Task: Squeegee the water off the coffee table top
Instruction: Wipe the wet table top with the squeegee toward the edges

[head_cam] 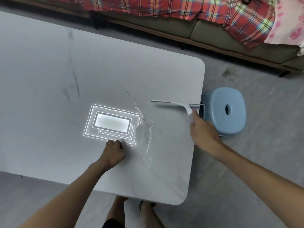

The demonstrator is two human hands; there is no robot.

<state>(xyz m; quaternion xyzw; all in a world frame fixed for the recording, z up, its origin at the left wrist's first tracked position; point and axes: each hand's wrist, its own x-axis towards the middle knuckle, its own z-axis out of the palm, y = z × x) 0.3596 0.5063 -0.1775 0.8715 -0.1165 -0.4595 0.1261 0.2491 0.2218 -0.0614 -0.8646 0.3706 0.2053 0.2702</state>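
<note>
**While water (148, 137) streaks the top: squeegee (174, 103) at right edge**

As the right hand (204, 132) curls its fingers round the white handle, the blade lies across the coffee table top (49, 79), one end at the right edge; contact cannot be told. Streaks lie just left of the blade, beside a ceiling-light reflection (111, 123). The left hand (113, 152) is a fist, holding nothing, knuckles on the top. A light-blue stool (227, 111) stands beside that edge.
</note>
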